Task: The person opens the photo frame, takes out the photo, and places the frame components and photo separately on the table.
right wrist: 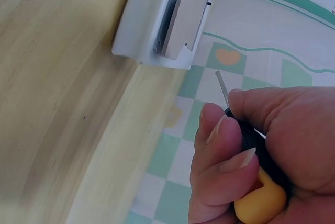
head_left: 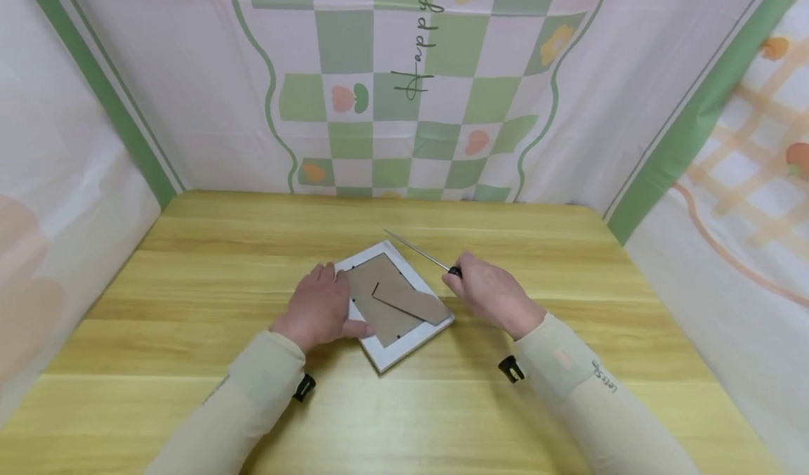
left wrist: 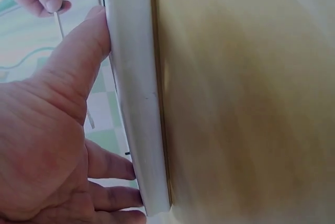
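Fabric (head_left: 344, 43) in green-and-white checks, lettered "Happy" and dotted with flowers and hearts, hangs beyond the bench's far edge, with more printed cloth past its left and right edges. The wood-grained bench (head_left: 189, 278) comes next in size, its two far corners rounded. Pale sleeves reach in from the near side: the left sleeve (head_left: 240, 405) from the near left, the right sleeve (head_left: 600, 391) from the near right.

A white picture frame (head_left: 411, 344) lies back up around the middle of the bench, set askew, one corner pointing to the far edge and another to the near edge. A brown backing board (head_left: 379, 318) fills its centre.

The left hand (head_left: 319, 306) rests on the frame's side facing the bench's left edge, fingers extended and thumb spread toward the near corner. The right hand (head_left: 496, 292), on the side toward the bench's right edge, has its fingers curled round a screwdriver (head_left: 420, 251). The thin metal shaft points past the frame's far corner, its tip apart from the frame.

Smaller still, a brown stand leg (head_left: 411, 303) slants across the board toward the frame's right corner, and little black tabs (head_left: 399, 336) dot the board's edges.
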